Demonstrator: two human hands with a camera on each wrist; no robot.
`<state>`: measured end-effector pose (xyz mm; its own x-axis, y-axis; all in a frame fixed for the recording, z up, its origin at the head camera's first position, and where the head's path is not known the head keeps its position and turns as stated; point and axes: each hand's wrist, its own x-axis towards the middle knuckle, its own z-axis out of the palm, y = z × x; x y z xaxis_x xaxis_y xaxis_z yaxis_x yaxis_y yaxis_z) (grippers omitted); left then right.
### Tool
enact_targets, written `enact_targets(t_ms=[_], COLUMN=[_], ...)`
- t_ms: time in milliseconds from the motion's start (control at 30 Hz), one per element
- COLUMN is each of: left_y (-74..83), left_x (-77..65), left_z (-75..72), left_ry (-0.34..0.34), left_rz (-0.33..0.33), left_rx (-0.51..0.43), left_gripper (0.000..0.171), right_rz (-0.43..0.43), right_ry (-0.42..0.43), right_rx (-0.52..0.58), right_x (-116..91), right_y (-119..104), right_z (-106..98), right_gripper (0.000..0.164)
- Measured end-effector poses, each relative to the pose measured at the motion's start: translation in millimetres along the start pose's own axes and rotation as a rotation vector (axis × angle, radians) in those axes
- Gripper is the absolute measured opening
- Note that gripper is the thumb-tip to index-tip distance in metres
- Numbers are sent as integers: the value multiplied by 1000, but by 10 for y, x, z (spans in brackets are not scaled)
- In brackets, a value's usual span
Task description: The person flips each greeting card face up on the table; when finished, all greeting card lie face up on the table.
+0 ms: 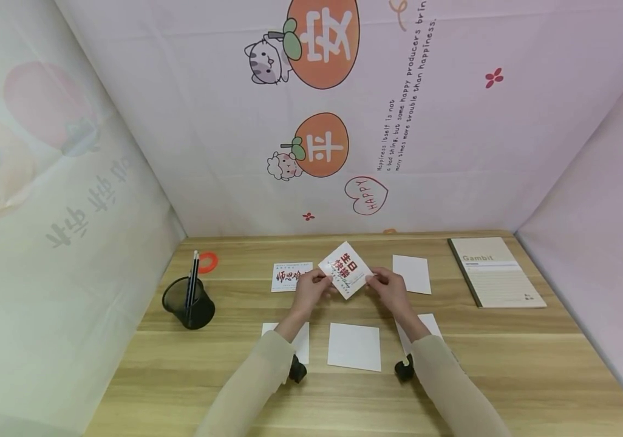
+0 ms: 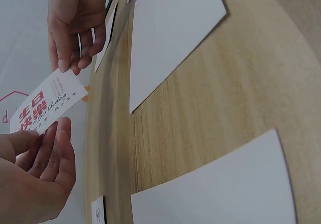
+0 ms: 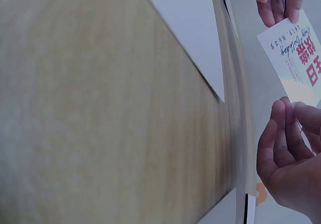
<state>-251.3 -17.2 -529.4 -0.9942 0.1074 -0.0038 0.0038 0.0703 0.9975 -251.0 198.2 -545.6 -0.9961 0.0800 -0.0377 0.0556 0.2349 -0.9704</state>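
A square white birthday card (image 1: 346, 270) with red characters is held up tilted, one corner pointing upward. My left hand (image 1: 310, 292) pinches its left edge between thumb and fingers, and my right hand (image 1: 390, 290) pinches the right side. Black handwriting runs across the card (image 2: 55, 101) in the left wrist view. Behind the left hand lies a card with red brush lettering (image 1: 286, 277), partly covered by that hand. A blank white card (image 1: 412, 276) lies just right of the right hand.
A white card (image 1: 354, 346) lies front centre, with one under each forearm, partly hidden. At left stand a black mesh pen holder (image 1: 197, 306) with pencils and an orange-red ring (image 1: 209, 262). A notebook (image 1: 497, 273) lies at right. Printed cloth walls enclose the wooden table (image 1: 355, 400).
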Motion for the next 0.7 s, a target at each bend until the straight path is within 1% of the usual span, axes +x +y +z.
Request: enact_targets(t_ms=[167, 267, 367, 467, 533, 633, 700], left_y=[25, 35, 50, 57, 56, 46, 37], left_x=[5, 10, 13, 14, 13, 9, 9], left_z=[-53, -82, -97, -97, -90, -74, -60], left_ry=[29, 54, 65, 54, 45, 45, 51], left_rz=[12, 19, 21, 6, -8, -19, -12], left_rx=[-30, -39, -24, 4, 6, -16, -40], left_gripper=[17, 20, 20, 17, 15, 13, 13], right_rz=[-36, -55, -58, -60, -60, -53, -39], right_ry=[-11, -3, -5, -2, 18, 40, 38], right_rx=[-2, -38, -79, -112, -117, -101, -90], right_x=[-9, -10, -14, -18, -18, -19, -26], right_y=[15, 25, 15, -9, -22, -28, -25], right_z=[-30, -44, -53, -65, -71, -73, -70], right_gripper=[29, 28, 30, 37, 45, 55, 56])
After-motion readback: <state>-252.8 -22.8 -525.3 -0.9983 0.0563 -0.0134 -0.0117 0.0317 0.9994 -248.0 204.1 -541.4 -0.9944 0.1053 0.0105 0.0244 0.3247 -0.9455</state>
